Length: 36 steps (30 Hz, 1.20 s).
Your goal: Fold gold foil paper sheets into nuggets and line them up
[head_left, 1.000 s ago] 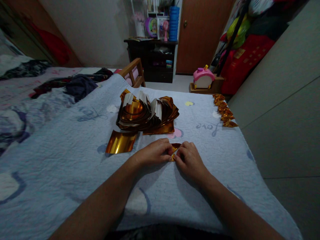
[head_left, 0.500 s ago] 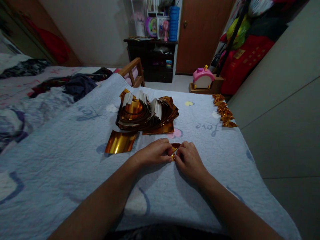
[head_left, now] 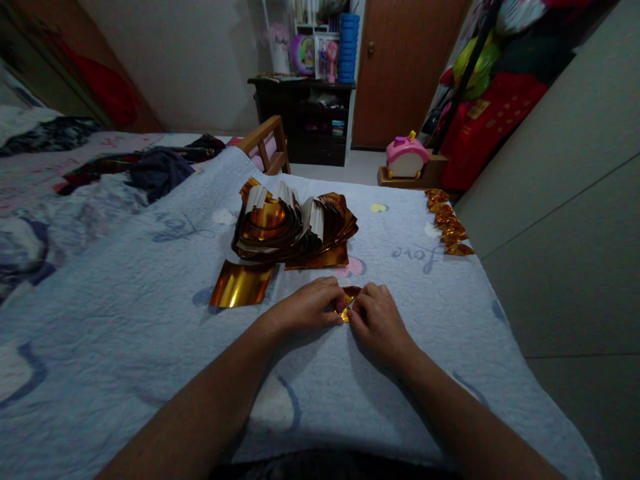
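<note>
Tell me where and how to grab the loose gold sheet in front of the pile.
Pinch the gold sheet by its left edge, coming from the left: that edge seems slightly raised, with shadow beside it, and faces away from the pile. The left hand is nearest, but holds the gold piece.

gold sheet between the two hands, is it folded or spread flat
Folded, it seems: the gold sheet shows only as narrow, slanting bits between the left hand and right hand. The hands hide the rest.

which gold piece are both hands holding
The small gold piece between the left hand and right hand; the loose sheet, the stack and the row at right lie untouched.
</note>
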### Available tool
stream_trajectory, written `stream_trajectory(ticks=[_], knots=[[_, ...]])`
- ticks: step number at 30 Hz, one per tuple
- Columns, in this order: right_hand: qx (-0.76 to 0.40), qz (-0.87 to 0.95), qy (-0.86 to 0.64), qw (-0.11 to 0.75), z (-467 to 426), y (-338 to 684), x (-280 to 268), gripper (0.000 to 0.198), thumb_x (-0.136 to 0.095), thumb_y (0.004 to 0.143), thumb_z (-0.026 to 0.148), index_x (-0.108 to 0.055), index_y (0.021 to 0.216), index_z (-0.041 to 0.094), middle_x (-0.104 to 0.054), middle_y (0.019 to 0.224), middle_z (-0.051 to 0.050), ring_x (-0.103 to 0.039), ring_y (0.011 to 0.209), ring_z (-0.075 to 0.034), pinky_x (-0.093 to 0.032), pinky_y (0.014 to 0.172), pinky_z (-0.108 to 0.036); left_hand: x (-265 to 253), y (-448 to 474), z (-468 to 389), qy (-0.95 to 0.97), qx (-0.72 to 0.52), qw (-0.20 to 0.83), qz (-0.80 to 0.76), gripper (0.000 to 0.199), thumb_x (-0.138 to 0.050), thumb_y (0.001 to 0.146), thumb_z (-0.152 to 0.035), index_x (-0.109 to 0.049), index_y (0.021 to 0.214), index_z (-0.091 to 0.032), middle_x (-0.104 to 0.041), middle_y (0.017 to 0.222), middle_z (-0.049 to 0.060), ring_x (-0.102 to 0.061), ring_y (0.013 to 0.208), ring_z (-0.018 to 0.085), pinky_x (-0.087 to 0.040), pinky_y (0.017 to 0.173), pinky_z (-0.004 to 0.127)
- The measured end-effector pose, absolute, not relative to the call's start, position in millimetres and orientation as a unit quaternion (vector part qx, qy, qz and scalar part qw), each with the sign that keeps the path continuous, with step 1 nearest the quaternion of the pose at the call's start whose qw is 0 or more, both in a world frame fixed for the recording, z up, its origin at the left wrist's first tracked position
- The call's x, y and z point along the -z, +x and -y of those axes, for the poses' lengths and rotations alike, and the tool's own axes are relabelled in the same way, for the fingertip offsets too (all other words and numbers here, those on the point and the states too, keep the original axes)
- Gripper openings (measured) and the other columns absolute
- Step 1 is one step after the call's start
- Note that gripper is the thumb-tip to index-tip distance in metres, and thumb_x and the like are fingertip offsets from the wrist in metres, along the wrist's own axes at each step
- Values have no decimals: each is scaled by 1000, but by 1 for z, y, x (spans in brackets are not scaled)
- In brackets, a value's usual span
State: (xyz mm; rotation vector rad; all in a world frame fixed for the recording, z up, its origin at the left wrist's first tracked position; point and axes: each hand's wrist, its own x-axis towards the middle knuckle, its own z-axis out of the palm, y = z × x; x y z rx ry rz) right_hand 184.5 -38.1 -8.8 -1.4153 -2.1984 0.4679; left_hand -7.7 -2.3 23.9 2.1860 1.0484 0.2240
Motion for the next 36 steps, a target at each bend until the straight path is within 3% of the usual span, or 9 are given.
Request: stream_trajectory(ticks=[17,36], knots=[[-157,811,-516,229,39,184,8,7,-54,86,14,-56,81,19,-57,90,-7,-47,88,-23,-37,79,-37,-24,-7,2,846,-85,352,-391,7,-64,84,-19,-57,81,-18,-56,90,2,-54,90,18,-42,81,28],[-143,825,-513,192,43,184,3,5,-55,90,18,-60,89,19,-57,97,-8,-46,91,-25,-36,81,-38,-24,-4,4,846,-82,330,-410,14,-68,84,-23,-56,80,-18,-54,89,2,-52,89,18,-40,79,29]])
